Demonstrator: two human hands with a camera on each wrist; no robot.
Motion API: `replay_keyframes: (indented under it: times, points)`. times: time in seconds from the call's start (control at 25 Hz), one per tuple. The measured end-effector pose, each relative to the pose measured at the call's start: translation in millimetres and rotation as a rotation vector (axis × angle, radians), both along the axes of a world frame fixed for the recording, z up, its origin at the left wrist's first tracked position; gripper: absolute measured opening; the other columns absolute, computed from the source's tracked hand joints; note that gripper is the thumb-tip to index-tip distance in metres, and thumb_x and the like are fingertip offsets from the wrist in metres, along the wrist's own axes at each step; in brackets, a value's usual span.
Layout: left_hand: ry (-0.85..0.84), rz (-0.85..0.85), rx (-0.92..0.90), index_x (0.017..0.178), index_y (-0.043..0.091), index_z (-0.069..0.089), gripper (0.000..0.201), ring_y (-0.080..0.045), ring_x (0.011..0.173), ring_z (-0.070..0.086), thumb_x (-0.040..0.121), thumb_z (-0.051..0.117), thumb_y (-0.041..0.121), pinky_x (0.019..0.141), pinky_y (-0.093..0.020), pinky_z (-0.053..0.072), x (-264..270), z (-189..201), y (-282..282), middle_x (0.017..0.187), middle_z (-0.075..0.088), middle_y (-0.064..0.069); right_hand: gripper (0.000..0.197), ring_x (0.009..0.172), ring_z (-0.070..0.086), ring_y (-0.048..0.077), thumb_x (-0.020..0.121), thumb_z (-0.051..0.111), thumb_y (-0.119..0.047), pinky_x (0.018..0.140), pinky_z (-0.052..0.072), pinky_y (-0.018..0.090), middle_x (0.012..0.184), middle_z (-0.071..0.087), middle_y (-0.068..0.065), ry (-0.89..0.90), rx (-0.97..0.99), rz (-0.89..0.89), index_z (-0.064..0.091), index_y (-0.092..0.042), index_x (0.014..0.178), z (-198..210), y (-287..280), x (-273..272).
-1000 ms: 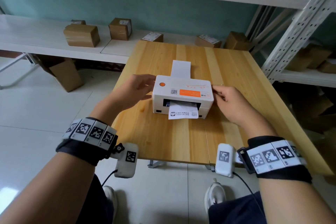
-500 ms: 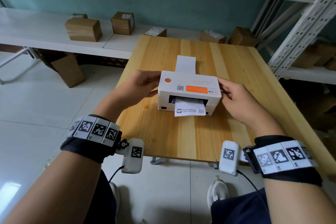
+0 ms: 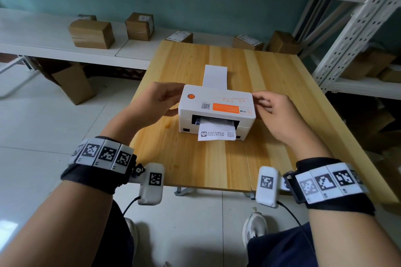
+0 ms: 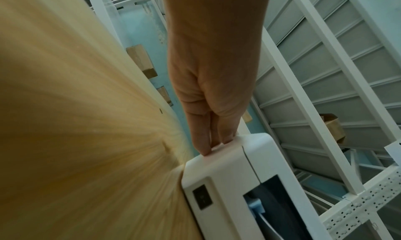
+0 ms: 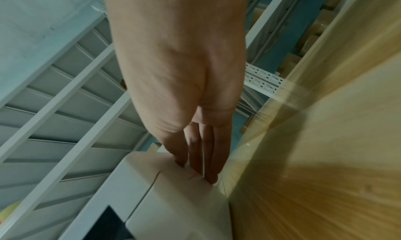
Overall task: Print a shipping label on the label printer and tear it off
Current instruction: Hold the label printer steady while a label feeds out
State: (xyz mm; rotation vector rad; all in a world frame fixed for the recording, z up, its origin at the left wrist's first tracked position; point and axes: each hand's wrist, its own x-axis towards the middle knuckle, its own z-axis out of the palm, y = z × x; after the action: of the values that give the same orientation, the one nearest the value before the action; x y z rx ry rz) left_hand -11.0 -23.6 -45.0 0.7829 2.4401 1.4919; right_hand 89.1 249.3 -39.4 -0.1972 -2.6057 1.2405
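left hand (image 3: pixel 156 102): straight fingers (image 4: pixel 205 137) press the printer's left side, nothing clasped
right hand (image 3: pixel 272 112): fingers (image 5: pixel 213 151) flat on the printer's right side, no clasp
printer (image 3: pixel 217 110): mid table (image 3: pixel 195 165)
label (image 3: pixel 216 132): hangs from printer's front slot, untorn
handling: thin, limp paper, likely tears easily; pinch a free lower corner
writing: orange sticker, QR codes; Chinese print too small to read

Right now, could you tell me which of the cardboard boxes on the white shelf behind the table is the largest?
The brown box furthest left on the white shelf: it lies long and low, wider than the upright labelled box beside it and the smaller boxes further right.
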Motion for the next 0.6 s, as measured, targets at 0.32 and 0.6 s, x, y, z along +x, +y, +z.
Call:
replay_keyframes:
  times: [0.32, 0.6]
  points:
    - [0.017, 0.026, -0.014, 0.133, 0.015, 0.063, 0.034, -0.014, 0.102, 0.066, 0.106, 0.045, 0.005, 0.064, -0.01, 0.056, 2.7, -3.3, 2.0, 0.118, 0.073, -0.006, 0.032, 0.113, 0.058, 0.004, 0.1, 0.049, 0.0, 0.089, 0.045, 0.013, 0.121, 0.065, -0.01, -0.009, 0.095, -0.016, 0.062, -0.02, 0.122, -1.1, -4.2, 3.5]
    - [0.027, 0.035, -0.032, 0.129, 0.02, 0.063, 0.031, -0.028, 0.105, 0.07, 0.106, 0.045, 0.009, 0.067, -0.015, 0.06, 2.9, -2.3, 4.0, 0.117, 0.074, -0.008, 0.033, 0.124, 0.058, 0.015, 0.099, 0.05, 0.0, 0.098, 0.048, 0.029, 0.132, 0.065, -0.001, -0.034, 0.127, -0.017, 0.06, -0.02, 0.124, -1.6, -5.4, 3.4]
